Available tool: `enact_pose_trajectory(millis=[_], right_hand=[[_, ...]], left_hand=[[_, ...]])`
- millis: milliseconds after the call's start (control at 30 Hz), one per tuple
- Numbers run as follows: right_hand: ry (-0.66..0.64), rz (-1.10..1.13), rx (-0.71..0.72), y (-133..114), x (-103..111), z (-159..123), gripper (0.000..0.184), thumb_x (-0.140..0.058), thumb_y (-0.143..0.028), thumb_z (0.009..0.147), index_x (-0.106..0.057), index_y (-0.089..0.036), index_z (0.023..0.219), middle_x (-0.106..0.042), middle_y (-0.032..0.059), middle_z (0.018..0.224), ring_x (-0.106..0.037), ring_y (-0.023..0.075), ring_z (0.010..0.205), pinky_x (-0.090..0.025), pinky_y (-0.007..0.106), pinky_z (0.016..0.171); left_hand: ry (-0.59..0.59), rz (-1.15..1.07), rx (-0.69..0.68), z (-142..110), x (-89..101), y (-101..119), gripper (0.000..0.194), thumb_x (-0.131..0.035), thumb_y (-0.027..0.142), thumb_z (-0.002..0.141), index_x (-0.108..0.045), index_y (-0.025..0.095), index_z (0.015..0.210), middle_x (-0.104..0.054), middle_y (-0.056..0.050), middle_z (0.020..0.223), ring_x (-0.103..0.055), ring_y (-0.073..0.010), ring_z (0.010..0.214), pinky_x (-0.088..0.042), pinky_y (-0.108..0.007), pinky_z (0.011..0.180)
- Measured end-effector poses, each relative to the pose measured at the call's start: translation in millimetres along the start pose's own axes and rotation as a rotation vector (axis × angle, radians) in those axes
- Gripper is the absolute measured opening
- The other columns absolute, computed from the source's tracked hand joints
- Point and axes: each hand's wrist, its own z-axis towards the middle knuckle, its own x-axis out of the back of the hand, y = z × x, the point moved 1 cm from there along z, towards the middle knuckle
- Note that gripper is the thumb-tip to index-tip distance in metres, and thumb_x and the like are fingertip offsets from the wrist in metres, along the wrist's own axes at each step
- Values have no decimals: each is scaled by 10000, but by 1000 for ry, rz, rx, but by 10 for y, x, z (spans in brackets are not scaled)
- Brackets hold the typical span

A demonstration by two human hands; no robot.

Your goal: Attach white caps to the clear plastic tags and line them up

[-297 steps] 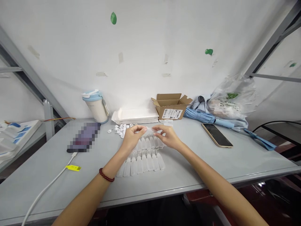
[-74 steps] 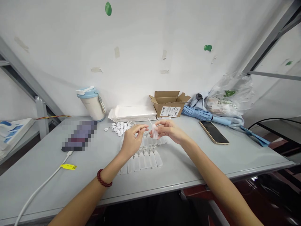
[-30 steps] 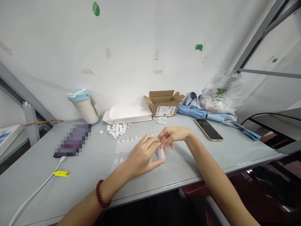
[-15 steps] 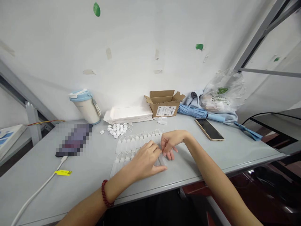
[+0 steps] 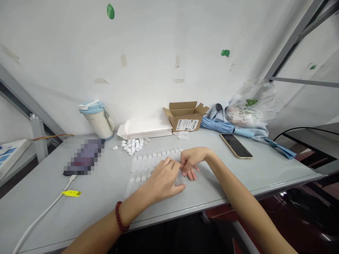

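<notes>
Small translucent plastic pouch-shaped holders with white caps and thin string loops lie in two rows, a back row (image 5: 148,160) and a front row (image 5: 134,184). My left hand (image 5: 165,178) rests over the right part of the front row, its thumb held apart and its fingertips bent down out of sight. Right beside it, my right hand (image 5: 191,163) is bent at the wrist, with thumb and forefinger closed at the row's right end. What they pinch is hidden. A clear holder (image 5: 178,181) shows under my left hand. Loose white caps (image 5: 132,145) lie heaped behind the rows.
At the back stand a tumbler (image 5: 97,121), a stack of white trays (image 5: 145,127) and an open cardboard box (image 5: 186,118). A folded blue umbrella (image 5: 219,124) and a phone (image 5: 235,145) lie right. A blurred-out device (image 5: 86,157) with a white cable (image 5: 45,211) lies left.
My left hand has shifted very slightly left, and its thumb has drawn in a little. My right hand stays at nearly the same place. The rows look unchanged.
</notes>
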Motion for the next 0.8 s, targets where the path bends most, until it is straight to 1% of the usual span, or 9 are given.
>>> enact_pose_trajectory(millis=[267,433,533,600,700,767,800], right_hand=[[-2,-9,2,21,3,57,408,-694,-507,635,-624,-109,699,-696,39,628,-667,153,565,-408,194,433],[-3,-7,-3,20,-4,70,427,-697,-525,625,-618,-113,699,-694,36,620,-667,155,565,-397,195,436],[-2,1,-5,25,-4,75,452,-698,-549,613,-621,-114,713,-695,35,619,-669,158,572,-398,196,439],[5,5,1,27,0,70,448,-699,-544,615,-626,-114,718,-693,33,612,-668,157,571,-402,196,441],[44,10,24,19,11,28,416,-687,-519,641,-628,-110,694,-689,36,602,-666,153,563,-405,193,435],[105,28,48,8,21,-20,404,-669,-514,664,-622,-113,673,-684,39,594,-661,151,549,-403,195,424],[156,43,69,4,29,-44,401,-658,-514,677,-618,-115,666,-682,40,591,-656,149,538,-403,198,421]], left_hand=[[-6,12,6,5,-13,18,220,-612,329,731,-500,177,844,-578,-77,892,-488,-261,903,-451,-395,756],[26,15,4,-2,-46,-6,201,-599,323,728,-499,183,831,-574,-69,874,-489,-258,886,-449,-396,749],[44,5,-9,-10,-46,-3,211,-598,342,734,-511,187,849,-575,-66,885,-491,-256,889,-446,-404,762],[57,-30,-26,-12,-25,5,247,-611,386,740,-526,191,866,-577,-64,894,-497,-254,898,-446,-406,774],[123,-114,-3,1,46,-38,240,-588,397,780,-542,188,888,-585,-67,912,-508,-240,912,-450,-393,789],[214,-149,51,23,111,-152,157,-522,327,833,-545,181,886,-594,-67,913,-514,-226,912,-453,-382,796],[265,-155,87,37,144,-241,131,-485,289,851,-547,179,884,-599,-66,915,-516,-221,916,-455,-381,799]])
